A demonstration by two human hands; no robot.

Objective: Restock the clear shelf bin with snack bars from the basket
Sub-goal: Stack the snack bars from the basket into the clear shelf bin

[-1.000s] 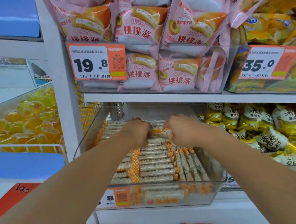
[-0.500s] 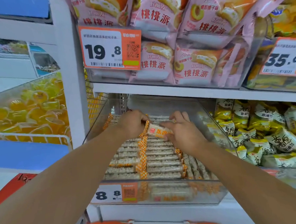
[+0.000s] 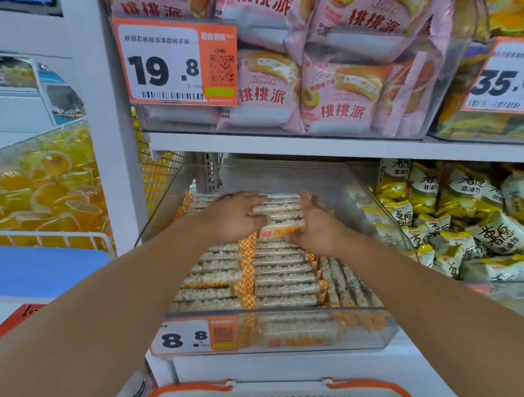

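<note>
The clear shelf bin (image 3: 371, 329) sits on the lower shelf with an 8.8 price tag (image 3: 186, 337) on its front. Rows of pale snack bars (image 3: 283, 278) with orange checkered ends fill it. My left hand (image 3: 233, 219) lies flat, fingers straight, on the bars at the back of the bin. My right hand (image 3: 318, 227) rests beside it with fingers stretched forward over the bars. One bar with a red and orange label (image 3: 282, 232) lies between the two hands, touching both. The basket (image 3: 185, 390), white with an orange rim, shows at the bottom edge; its contents are hidden.
Pink cake packs (image 3: 334, 103) fill a bin on the shelf above, close over the hands. Yellow-green snack bags (image 3: 468, 218) sit in the bin to the right. A wire bin of yellow jelly cups (image 3: 42, 194) stands left of the white shelf post (image 3: 109, 145).
The labelled bar that my left hand gripped by its end has come down onto the rows. Both hands have flattened over the bars at the back of the bin.
</note>
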